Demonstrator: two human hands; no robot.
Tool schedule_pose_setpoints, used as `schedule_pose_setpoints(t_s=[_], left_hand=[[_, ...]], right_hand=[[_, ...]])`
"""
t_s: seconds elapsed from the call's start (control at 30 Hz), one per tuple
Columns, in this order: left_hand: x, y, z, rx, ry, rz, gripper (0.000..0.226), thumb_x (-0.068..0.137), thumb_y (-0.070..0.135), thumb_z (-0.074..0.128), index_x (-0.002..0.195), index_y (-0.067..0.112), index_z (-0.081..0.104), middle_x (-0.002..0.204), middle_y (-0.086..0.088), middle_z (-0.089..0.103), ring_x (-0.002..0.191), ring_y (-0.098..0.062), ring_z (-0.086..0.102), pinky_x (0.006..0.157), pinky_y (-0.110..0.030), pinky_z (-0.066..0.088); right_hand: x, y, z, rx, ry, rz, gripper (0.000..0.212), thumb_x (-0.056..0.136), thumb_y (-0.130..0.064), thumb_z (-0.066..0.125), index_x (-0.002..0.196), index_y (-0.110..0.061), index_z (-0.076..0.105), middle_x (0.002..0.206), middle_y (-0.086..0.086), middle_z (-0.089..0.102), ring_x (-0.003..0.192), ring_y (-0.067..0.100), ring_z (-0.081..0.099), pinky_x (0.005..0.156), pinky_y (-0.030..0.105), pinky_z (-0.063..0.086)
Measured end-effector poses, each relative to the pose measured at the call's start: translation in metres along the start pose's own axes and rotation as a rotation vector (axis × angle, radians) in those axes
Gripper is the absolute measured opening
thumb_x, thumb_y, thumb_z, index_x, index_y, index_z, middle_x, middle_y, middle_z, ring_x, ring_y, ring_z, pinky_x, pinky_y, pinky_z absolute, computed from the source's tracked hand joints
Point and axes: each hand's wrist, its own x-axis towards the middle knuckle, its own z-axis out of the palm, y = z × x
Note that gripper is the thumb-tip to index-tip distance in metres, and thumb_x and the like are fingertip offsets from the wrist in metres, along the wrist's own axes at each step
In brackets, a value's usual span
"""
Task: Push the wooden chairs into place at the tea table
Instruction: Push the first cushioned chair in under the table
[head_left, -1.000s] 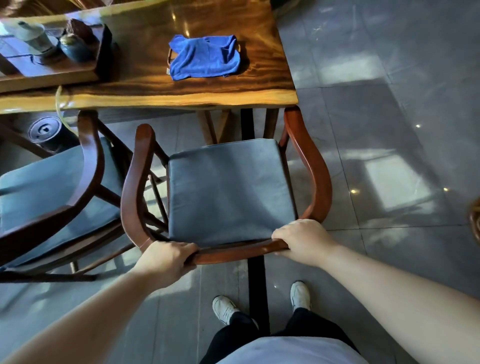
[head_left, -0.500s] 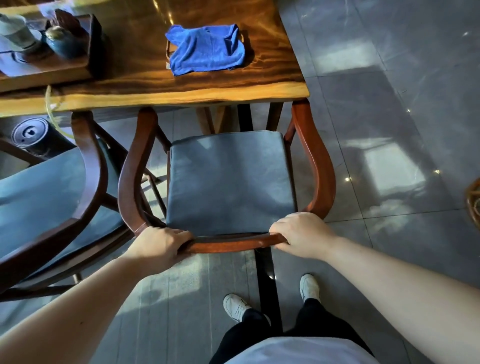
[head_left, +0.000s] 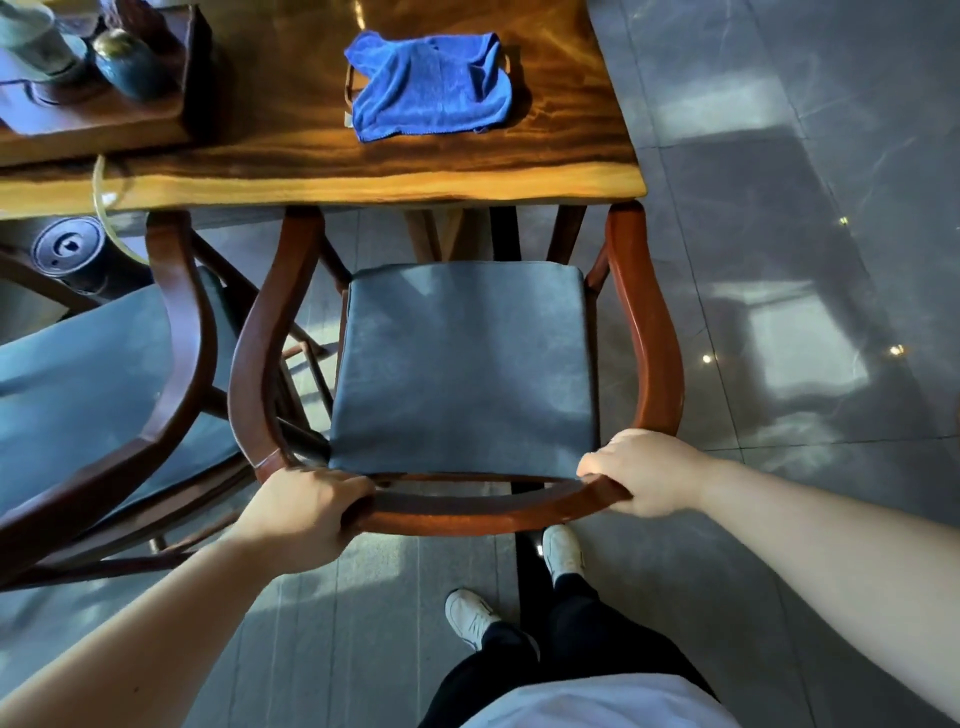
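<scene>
My left hand (head_left: 304, 512) and right hand (head_left: 641, 473) each grip the curved back rail of the chair (head_left: 462, 364), one at each end. Its armrest tips sit at the near edge of the counter (head_left: 311, 176). A second chair (head_left: 104, 374) stands just left.

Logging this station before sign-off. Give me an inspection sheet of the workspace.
Surface: tea table, wood, near edge lit.
Job's things: wooden chair, armrest tips at table edge; second chair at its left, angled.
Clutter: blue cloth; tea tray with pots.
Grippers: left hand and right hand grip the chair's back rail.
Cables: clear tube looping off table edge.
Surroundings: grey tiled floor; dark canister under table.
</scene>
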Motion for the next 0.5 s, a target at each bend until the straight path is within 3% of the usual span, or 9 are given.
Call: schedule_pose_setpoints(t_s=[0.1,0.2,0.27,0.4,0.5], left_hand=[[0.003,0.023,-0.003,0.028,-0.002,-0.063,0.02,0.062,0.023,0.069,0.078,0.027,0.059,0.067,0.009,0.062,0.06,-0.021,0.062,0.046,-0.029,0.048],[0.016,0.07,0.003,0.065,0.033,-0.028,0.022,0.068,0.036,0.065,0.087,0.025,0.06,0.075,0.008,0.066,0.068,-0.022,0.064,0.05,-0.032,0.051],[0.03,0.099,0.011,0.136,0.013,-0.054,0.029,0.066,0.042,0.073,0.082,0.023,0.059,0.07,0.007,0.065,0.06,-0.024,0.064,0.045,-0.03,0.048],[0.037,0.111,0.021,0.163,0.036,-0.121,0.034,0.064,0.041,0.08,0.068,0.02,0.054,0.056,0.003,0.058,0.047,-0.027,0.058,0.041,-0.03,0.043],[0.037,0.114,0.018,0.161,0.05,-0.133,0.035,0.065,0.043,0.079,0.067,0.02,0.054,0.055,0.004,0.058,0.046,-0.026,0.058,0.041,-0.03,0.043]], right_hand=[[0.005,0.001,-0.01,-0.097,-0.096,-0.09,0.019,0.086,-0.043,0.056,0.095,-0.029,0.047,0.083,-0.007,0.065,0.075,0.02,0.063,0.069,0.039,0.052],[0.007,-0.001,-0.015,-0.116,-0.154,-0.092,0.022,0.086,-0.039,0.06,0.101,-0.026,0.05,0.089,-0.006,0.064,0.079,0.018,0.063,0.067,0.039,0.053],[0.01,0.001,-0.018,-0.141,-0.203,-0.072,0.025,0.084,-0.037,0.061,0.103,-0.022,0.055,0.094,-0.004,0.063,0.083,0.02,0.063,0.068,0.038,0.052],[0.014,0.002,-0.018,-0.13,-0.279,-0.063,0.013,0.084,-0.03,0.061,0.087,-0.02,0.054,0.09,-0.002,0.058,0.082,0.022,0.059,0.07,0.037,0.048],[0.014,0.006,-0.019,-0.107,-0.287,-0.062,0.011,0.084,-0.026,0.061,0.081,-0.022,0.052,0.084,-0.003,0.056,0.074,0.02,0.053,0.079,0.041,0.049]])
